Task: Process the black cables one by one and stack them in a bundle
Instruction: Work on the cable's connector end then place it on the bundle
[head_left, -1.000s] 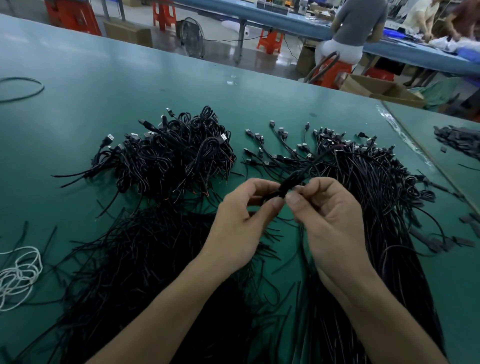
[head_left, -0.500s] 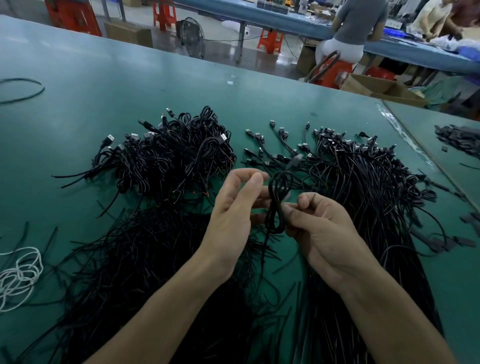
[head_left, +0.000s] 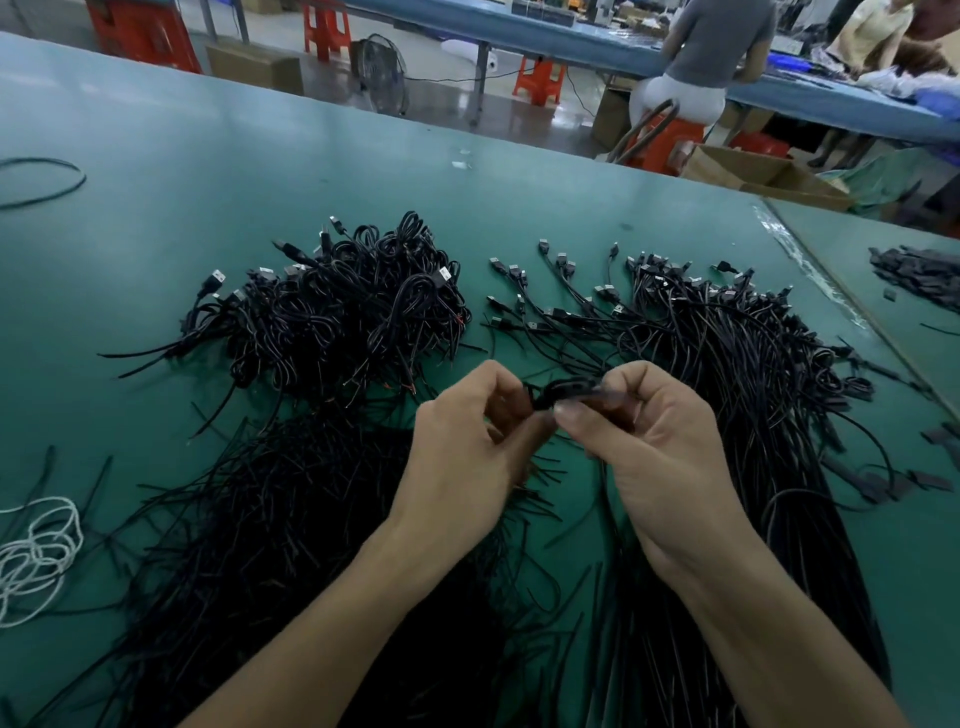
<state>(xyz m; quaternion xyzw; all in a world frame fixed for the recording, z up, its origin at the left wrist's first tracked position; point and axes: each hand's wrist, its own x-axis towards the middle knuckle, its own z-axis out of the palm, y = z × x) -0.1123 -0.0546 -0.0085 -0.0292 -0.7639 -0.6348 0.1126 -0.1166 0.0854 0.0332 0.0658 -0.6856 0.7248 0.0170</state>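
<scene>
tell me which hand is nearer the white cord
Left. The left hand is at mid-table, the white cord far off to its left; the right hand is beside it, farther right.

A factory workshop: a long green desk (head_left: 218, 171) is carrying heaps of black cables (head_left: 753, 374), and a worker (head_left: 711, 47) is sitting on an orange stool (head_left: 670, 143) at a blue desk (head_left: 571, 44).

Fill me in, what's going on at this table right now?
A person is working through black cables. The left grip and right grip both pinch one cable, bunched small, above the table. A pile of coiled cables lies at the back left. Straight cables lie spread on the right, plugs pointing away. The held cable is not yet on the pile.
</scene>
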